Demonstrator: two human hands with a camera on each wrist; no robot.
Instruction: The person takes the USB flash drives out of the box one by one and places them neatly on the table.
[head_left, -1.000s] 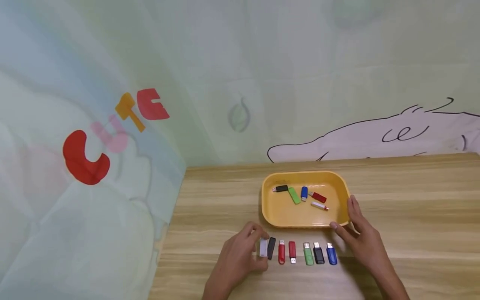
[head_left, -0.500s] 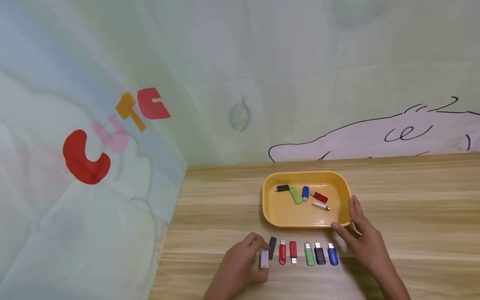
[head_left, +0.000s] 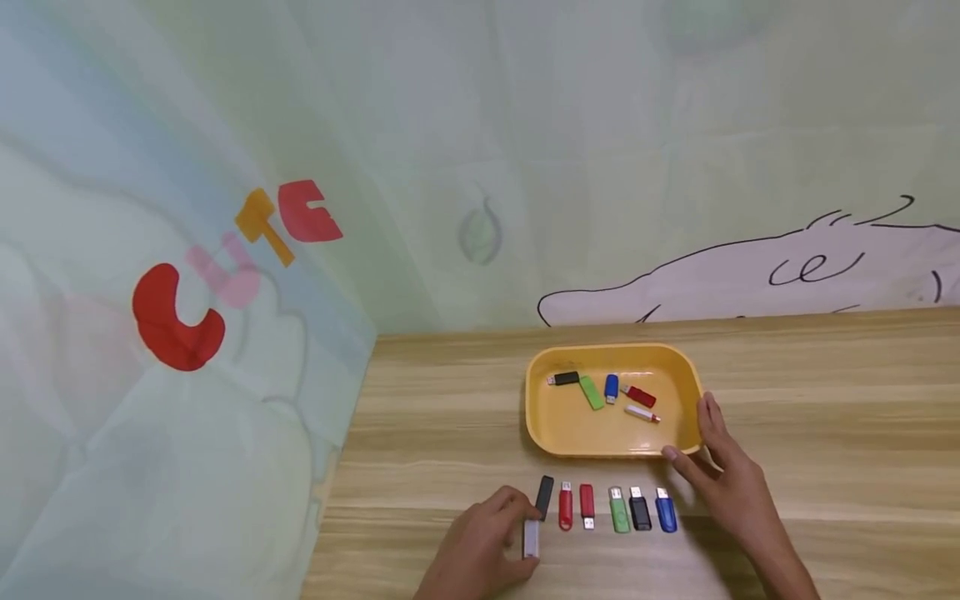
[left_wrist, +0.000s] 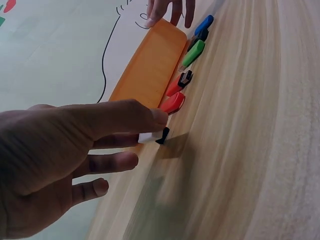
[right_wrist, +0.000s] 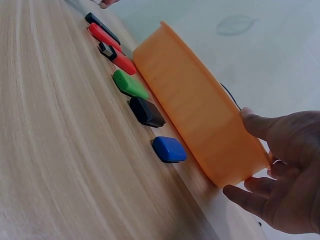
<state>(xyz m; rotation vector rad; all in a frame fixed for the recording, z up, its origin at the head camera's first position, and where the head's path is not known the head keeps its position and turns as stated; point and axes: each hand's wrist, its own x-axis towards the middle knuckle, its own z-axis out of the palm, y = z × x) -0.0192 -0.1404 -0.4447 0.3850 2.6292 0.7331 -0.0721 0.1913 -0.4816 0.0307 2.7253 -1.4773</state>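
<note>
Pale grey and slim, the USB stick sits pinched end to end between thumb and finger of the nearer left hand, long axis running towards the smooth yellow tub, just left of the black stick; across the wood-grain tabletop, the right hand grips the tub's rounded corner.

I have the tray toward the back of the worktop, five USB sticks inside it. Before it runs a row of six sticks, its widest gap mid-row. Left of the row I see the left hand with another stick; the right hand touches the tray's front right corner.
</note>
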